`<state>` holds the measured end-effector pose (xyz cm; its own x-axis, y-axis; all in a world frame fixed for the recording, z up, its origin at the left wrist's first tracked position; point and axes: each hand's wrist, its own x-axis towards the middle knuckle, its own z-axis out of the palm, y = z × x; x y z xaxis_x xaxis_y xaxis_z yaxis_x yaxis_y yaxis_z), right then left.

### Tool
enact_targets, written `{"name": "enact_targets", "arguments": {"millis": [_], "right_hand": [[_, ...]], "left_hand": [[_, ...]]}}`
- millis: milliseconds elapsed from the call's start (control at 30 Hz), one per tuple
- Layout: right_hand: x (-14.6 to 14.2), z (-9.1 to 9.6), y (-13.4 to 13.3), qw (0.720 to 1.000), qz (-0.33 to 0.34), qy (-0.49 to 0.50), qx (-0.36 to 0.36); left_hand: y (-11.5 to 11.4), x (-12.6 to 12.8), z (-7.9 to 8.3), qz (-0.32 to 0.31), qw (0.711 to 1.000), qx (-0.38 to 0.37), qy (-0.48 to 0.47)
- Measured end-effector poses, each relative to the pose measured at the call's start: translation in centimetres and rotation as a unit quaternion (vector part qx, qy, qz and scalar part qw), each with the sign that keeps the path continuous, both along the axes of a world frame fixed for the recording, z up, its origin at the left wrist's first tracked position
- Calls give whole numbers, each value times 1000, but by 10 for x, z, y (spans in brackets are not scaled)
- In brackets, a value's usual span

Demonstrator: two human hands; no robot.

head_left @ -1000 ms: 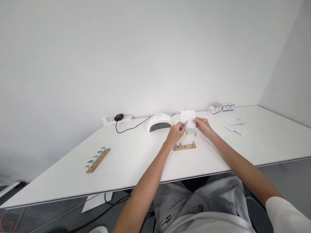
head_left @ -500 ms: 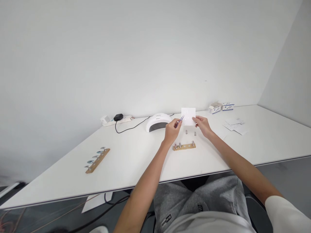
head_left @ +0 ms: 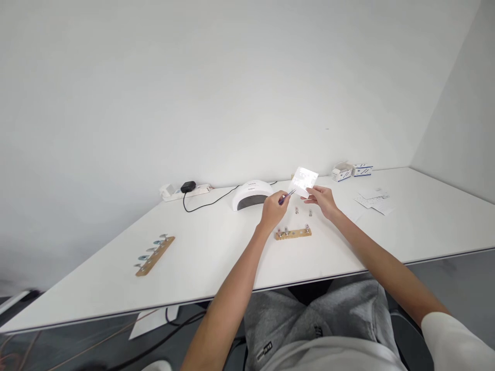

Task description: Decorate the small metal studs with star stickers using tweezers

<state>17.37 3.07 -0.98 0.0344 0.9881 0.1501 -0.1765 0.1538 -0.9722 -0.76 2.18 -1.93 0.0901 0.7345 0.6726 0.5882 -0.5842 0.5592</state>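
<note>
My left hand (head_left: 275, 207) is closed around a pair of tweezers (head_left: 286, 197), whose tips point up and right at the lower edge of a white sticker sheet (head_left: 304, 178). I cannot tell whether the tips touch it. The sheet is tilted and catches the light; my right hand (head_left: 320, 200) pinches its lower right corner. Below the hands, two small clear-and-metal pieces (head_left: 297, 211) stand on the table. Closer to me lies a wooden strip (head_left: 297, 234) bearing several similar pieces, with bare spots between them.
A white nail lamp (head_left: 252, 194) stands behind my left hand. At left are a second wooden strip (head_left: 157, 256) with disc-topped pieces, and a power strip (head_left: 197, 190) with a black adapter (head_left: 188, 186). Small boxes (head_left: 342, 171) and loose sheets (head_left: 374, 200) lie at right.
The sheet has turned clockwise and tipped, so it now shines. My right fingers have shifted on its corner. The tweezers have swung lower, toward the sheet's bottom edge.
</note>
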Motion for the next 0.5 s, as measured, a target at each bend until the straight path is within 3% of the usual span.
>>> {"name": "enact_targets", "arguments": {"millis": [167, 500], "right_hand": [[0, -4, 2, 999, -27, -39, 18], [-4, -2, -3, 999, 11, -41, 11]], "left_hand": [[-4, 4, -1, 6, 999, -14, 48], [-1, 7, -6, 15, 998, -12, 67]]}}
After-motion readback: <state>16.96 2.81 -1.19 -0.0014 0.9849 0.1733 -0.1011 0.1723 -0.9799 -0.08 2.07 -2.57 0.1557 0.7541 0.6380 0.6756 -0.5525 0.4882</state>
